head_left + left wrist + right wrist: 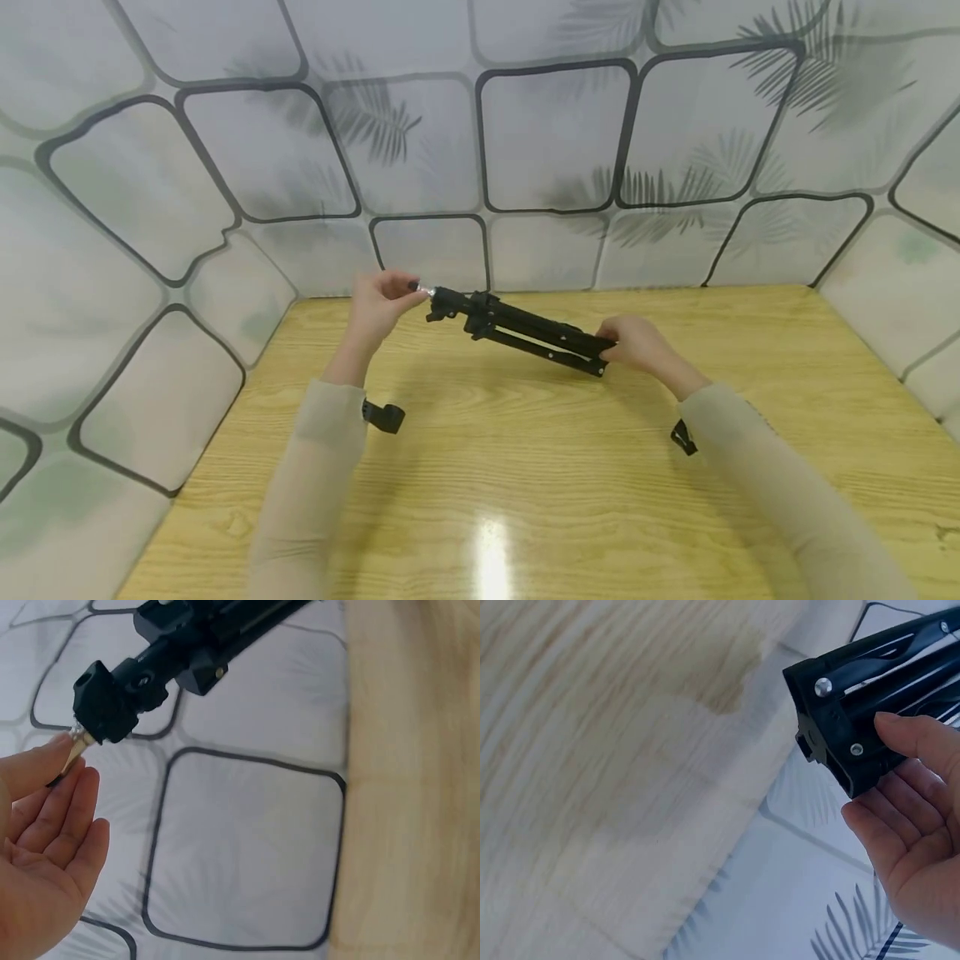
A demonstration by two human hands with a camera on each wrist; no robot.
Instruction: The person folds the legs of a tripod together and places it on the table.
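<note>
A folded black light stand [525, 319] is held slanting above the table, its narrow end to the left. My left hand [378, 308] pinches the small metal tip [79, 741] at that end between thumb and fingers. At the other end my right hand [637, 342] grips the gathered legs, thumb on one side and fingers on the other. The right wrist view shows the riveted leg ends [834, 720] poking out past that hand. Black clamps and knobs [109, 705] sit just beyond the metal tip.
Under the stand lies a wooden tabletop [450, 467] with a bright reflection near the front. A pale patterned curtain [555, 142] of dark-outlined shapes and leaves borders it at the back and both sides. Each wrist carries a black strap mount [384, 417].
</note>
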